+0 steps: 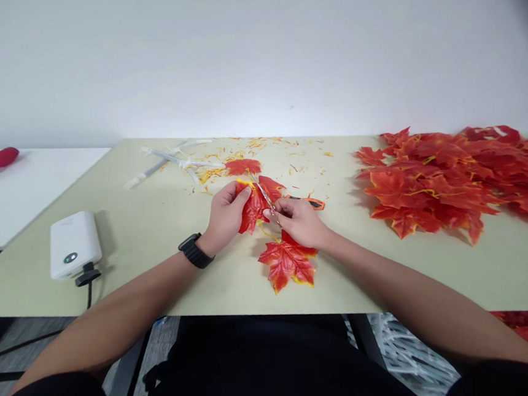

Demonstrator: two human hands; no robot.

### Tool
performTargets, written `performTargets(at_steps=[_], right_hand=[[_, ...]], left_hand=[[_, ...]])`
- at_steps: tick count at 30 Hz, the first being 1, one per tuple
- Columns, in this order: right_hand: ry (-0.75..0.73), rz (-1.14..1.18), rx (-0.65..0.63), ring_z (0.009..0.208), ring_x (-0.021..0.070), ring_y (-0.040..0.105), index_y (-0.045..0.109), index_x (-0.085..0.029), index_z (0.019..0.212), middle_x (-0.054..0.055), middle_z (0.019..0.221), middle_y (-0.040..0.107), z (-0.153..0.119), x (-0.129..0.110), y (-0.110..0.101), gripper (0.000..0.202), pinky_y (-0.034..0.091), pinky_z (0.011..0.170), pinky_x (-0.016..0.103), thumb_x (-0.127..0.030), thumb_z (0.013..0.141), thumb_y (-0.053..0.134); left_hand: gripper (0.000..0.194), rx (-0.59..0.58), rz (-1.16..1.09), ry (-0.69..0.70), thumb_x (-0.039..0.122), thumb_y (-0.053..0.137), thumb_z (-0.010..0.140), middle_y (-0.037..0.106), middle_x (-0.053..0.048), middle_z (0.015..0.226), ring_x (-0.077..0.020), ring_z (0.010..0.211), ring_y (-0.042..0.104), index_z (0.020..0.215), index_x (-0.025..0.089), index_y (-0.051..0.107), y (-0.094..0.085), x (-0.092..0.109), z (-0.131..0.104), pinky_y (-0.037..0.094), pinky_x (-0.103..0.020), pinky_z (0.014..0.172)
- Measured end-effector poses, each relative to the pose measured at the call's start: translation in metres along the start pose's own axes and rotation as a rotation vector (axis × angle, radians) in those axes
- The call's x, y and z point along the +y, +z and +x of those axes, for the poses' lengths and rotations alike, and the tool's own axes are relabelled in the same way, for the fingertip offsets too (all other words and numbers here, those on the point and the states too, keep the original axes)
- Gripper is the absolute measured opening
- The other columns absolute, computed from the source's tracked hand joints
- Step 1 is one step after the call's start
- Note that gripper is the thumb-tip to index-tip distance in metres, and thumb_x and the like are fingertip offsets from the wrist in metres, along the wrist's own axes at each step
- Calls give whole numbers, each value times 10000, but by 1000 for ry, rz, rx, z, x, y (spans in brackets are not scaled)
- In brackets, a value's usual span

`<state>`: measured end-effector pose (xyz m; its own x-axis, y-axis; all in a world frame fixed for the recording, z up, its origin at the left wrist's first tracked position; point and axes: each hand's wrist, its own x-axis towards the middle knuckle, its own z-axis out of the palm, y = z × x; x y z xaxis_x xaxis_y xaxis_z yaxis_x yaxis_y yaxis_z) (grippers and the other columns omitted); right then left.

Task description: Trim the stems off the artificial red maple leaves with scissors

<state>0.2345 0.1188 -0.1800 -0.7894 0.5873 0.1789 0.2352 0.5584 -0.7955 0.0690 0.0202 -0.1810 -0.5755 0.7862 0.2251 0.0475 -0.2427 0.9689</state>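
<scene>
My left hand (228, 212) pinches a red artificial maple leaf (252, 210) by its yellow-edged upper part. Small metal scissors (265, 193) are gripped in my right hand (300, 219), their blades pointing up and away across the leaf. Whether the blades are parted is hard to make out. Another red leaf (270, 187) lies just beyond the scissors, and one more (241, 166) rests farther back. Below my hands, a yellow-edged leaf (291, 264) hangs from a yellow stem and lies on the table. An orange-and-black tool handle (315, 203) shows partly behind my right hand.
A large heap of red leaves (433, 183) covers the table's right side. Yellow scraps (259, 144) and clear plastic strips (172, 160) lie at the back. On the left are a white power bank (74, 244) with a cable and a red-handled screwdriver (2, 160).
</scene>
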Motion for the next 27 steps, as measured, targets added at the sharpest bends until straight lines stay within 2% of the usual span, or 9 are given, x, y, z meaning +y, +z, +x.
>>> performTargets(at_steps=[6, 10, 14, 18, 20, 22, 27], right_hand=[[17, -3, 20, 614, 121, 381, 464, -195, 691, -18, 629, 468, 1, 0, -2, 490, 295, 582, 274, -603, 918, 613], [50, 98, 27, 623, 116, 382, 459, -194, 688, -17, 655, 481, 1, -5, -7, 563, 315, 597, 276, -696, 885, 624], [69, 243, -48, 618, 112, 402, 475, -186, 645, -15, 631, 475, 3, -9, -17, 609, 336, 609, 274, -729, 862, 644], [193, 383, -171, 561, 100, 381, 535, -182, 672, -24, 594, 469, 3, -11, -26, 603, 278, 539, 262, -749, 801, 696], [223, 378, -252, 537, 93, 380, 563, -176, 678, -23, 581, 480, 3, -12, -27, 589, 256, 521, 260, -733, 790, 720], [194, 341, -303, 529, 89, 386, 575, -171, 664, -22, 571, 489, 2, -11, -27, 568, 261, 519, 259, -699, 808, 724], [148, 289, -300, 521, 80, 359, 540, -173, 623, -29, 566, 475, 2, -10, -23, 563, 265, 518, 258, -664, 846, 703]], left_hand=[[237, 3, 7, 11, 374, 707, 880, 589, 4, 728, -125, 653, 492, 756, 193, 616, -1, -3, 2, 418, -274, 635], [266, 5, 24, 21, 381, 712, 881, 571, 6, 705, -123, 644, 474, 728, 194, 599, -1, -2, 2, 406, -271, 614], [286, 12, 45, 19, 388, 724, 872, 573, 0, 708, -125, 642, 478, 707, 196, 592, -3, -1, 4, 403, -269, 597], [222, 12, 43, 12, 367, 710, 876, 622, -20, 760, -135, 673, 522, 756, 196, 636, -7, -1, 8, 436, -277, 627], [215, 18, 26, 13, 358, 712, 869, 617, -18, 748, -136, 668, 519, 749, 195, 637, -8, 0, 9, 438, -276, 623], [229, 30, 2, 14, 357, 722, 855, 605, -12, 733, -133, 657, 508, 725, 196, 624, -8, 0, 10, 433, -272, 610], [209, 62, -53, 5, 328, 715, 835, 595, -3, 723, -126, 653, 510, 711, 196, 610, -8, 2, 10, 447, -265, 625]])
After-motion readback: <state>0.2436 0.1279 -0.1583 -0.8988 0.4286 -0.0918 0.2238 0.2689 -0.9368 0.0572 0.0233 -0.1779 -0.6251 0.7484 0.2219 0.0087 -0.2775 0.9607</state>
